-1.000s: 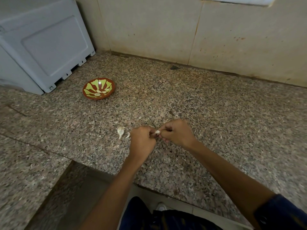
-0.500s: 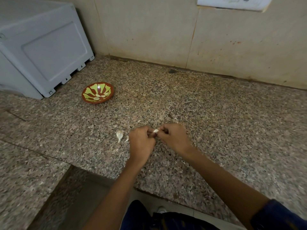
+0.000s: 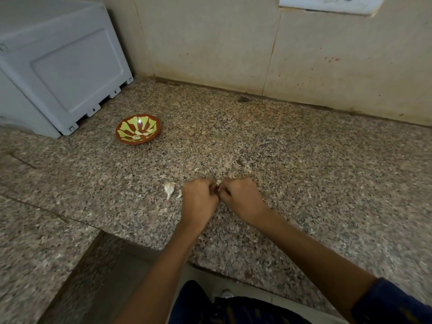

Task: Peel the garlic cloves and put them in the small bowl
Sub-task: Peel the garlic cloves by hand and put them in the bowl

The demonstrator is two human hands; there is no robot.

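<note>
Hands: left hand [image 3: 198, 199] and right hand [image 3: 240, 197] pinch one garlic clove [image 3: 218, 182] | risk: slippery clove (half-hidden) squirts free, missing small bowl [image 3: 138, 129]

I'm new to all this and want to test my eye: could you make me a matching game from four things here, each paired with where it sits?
Things:
1. small bowl
2. garlic clove
3. garlic piece
4. grey appliance

Places:
A. pinched between both hands
B. far left, against the wall
C. on the counter just left of the left hand
D. beside the grey appliance

Pairs: 1-D, 2-A, 3-C, 4-B
</note>
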